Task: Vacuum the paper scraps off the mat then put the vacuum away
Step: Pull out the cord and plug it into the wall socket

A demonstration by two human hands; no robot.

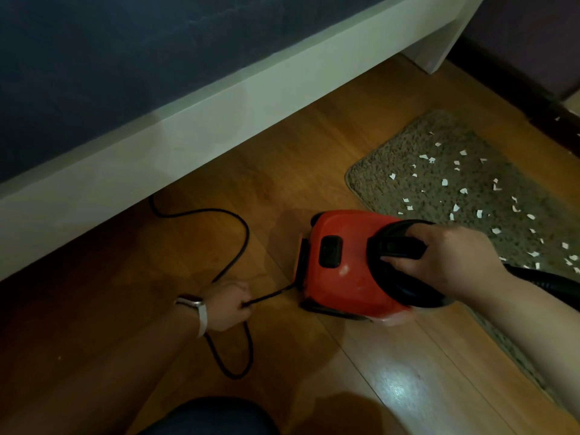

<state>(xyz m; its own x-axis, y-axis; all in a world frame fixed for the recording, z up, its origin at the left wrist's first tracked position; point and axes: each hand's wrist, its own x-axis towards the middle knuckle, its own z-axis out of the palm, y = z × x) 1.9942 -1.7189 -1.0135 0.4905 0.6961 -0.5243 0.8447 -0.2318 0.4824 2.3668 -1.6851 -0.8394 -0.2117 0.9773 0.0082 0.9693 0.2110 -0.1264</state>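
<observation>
Grips the black handle (pixel 398 246) of the red vacuum (pixel 345 268) with the right hand (pixel 452 255), fingers curled through the loop, thumb over the top. Clenches the left hand (pixel 227 306) round the black cord (pixel 233 227), close to where it leaves the vacuum's rear. Wears a watch (pixel 194 304) with a pale strap on the left wrist.

Holds the vacuum directly under the right hand, low over the wooden floor (pixel 282 171), at the mat's (pixel 408 158) near left edge; cannot tell whether resting or lifted. Trails a black hose (pixel 543 279) from beneath the right wrist, off to the right across the mat.

Faces a brown mat strewn with white scraps (pixel 444 182), all lying beyond and to the right of the right hand, well apart from the left. Shows a few more scraps by the dark skirting at the far right edge.

Lets the cord loop toward the body below the left hand, then curve away under the white bed frame (pixel 188 120) on the left. Kneels or crouches, with a dark-clad knee (pixel 213 416) at the bottom edge.
</observation>
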